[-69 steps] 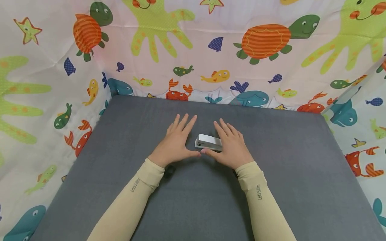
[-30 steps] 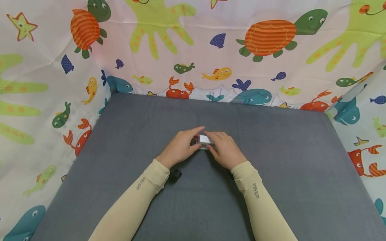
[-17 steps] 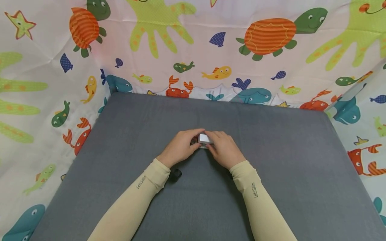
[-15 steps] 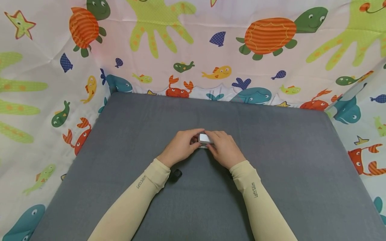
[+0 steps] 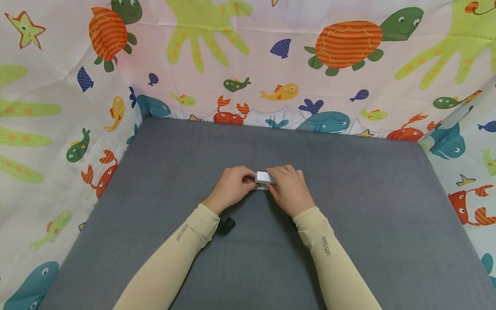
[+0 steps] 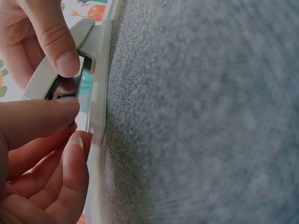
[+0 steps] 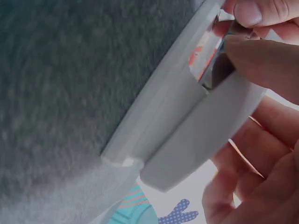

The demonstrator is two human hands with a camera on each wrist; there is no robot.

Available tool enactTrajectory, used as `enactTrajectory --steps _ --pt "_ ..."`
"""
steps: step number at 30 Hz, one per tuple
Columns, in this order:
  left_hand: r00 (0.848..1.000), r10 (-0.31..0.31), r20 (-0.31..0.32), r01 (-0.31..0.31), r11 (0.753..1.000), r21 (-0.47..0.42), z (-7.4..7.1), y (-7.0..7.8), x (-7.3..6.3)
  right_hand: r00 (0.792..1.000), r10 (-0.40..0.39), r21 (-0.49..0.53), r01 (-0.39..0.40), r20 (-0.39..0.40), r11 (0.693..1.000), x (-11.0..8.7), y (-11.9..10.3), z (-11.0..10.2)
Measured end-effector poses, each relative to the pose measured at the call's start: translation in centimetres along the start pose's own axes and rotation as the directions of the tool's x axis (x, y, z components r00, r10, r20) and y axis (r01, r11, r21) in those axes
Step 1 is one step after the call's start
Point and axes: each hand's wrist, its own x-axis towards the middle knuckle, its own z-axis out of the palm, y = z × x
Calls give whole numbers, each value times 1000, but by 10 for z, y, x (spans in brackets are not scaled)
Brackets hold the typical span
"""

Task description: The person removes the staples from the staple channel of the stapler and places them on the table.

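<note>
Two cream sleeves [image 5: 170, 260] reach in over a grey counter [image 5: 372, 206], a small black object [image 5: 227, 224] beside the left wrist. The left hand [image 5: 231, 188] pinches the metal strip [image 7: 220, 71] at the left end of a pale grey stapler [image 5: 265, 177]; the right hand [image 5: 291, 190] grips its upper arm, thumb against the same strip. The stapler sits about midway between the counter's left and right edges, toward the far edge, base flat, arm tilted up. I'd keep that base planted, the arm steady and fingertips out of the gap. Crowded fingers hide much of the strip. Beyond, a sea-animal curtain [image 5: 255, 47] lines the far, left and right edges.
</note>
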Motion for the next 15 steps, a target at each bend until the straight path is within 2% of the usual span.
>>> enactTrajectory --steps 7,15 --pt "1000 9 -5 -9 1000 -22 1 -2 0 999 -52 12 52 0 999 0 -3 4" --pt "1000 17 -7 -17 1000 0 0 -2 1 999 -41 2 41 8 999 0 -4 7"
